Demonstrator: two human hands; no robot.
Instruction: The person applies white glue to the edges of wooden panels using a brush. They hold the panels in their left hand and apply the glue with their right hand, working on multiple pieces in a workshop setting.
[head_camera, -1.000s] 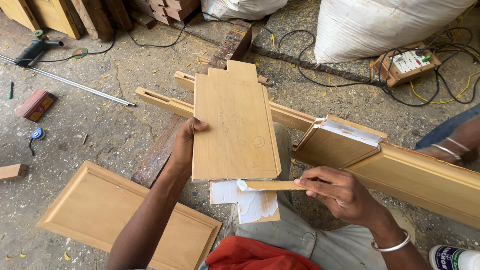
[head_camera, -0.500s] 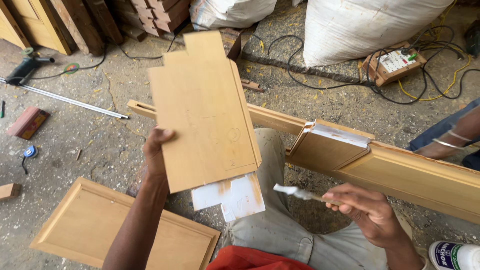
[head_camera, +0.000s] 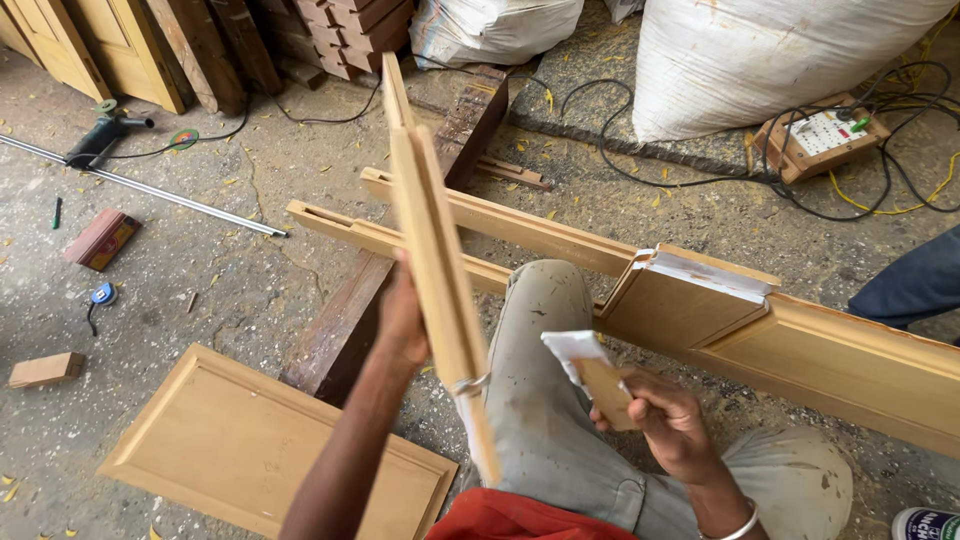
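Note:
My left hand (head_camera: 402, 318) grips a light wooden panel (head_camera: 432, 260) turned on edge, so I see its thin side running from the upper middle down toward my lap; white glue shows on its lower end. My right hand (head_camera: 662, 420) holds a small flat wooden spreader (head_camera: 590, 372) smeared with white glue, just right of my grey-trousered knee. A long wooden frame piece (head_camera: 840, 355) with a glued raised panel (head_camera: 690, 290) lies across in front of me.
A flat raised wooden panel (head_camera: 250, 450) lies on the concrete floor at lower left. A dark timber beam (head_camera: 350, 310), a metal rod (head_camera: 150, 185), a power tool (head_camera: 100, 140), a tape measure (head_camera: 100, 295), white sacks (head_camera: 780, 50), a cabled socket box (head_camera: 815, 135) and another person's leg (head_camera: 910, 280) surround me.
My left hand has rotated the panel from face-up to edge-on. My right hand drew the spreader away from its glued end and down toward my knee.

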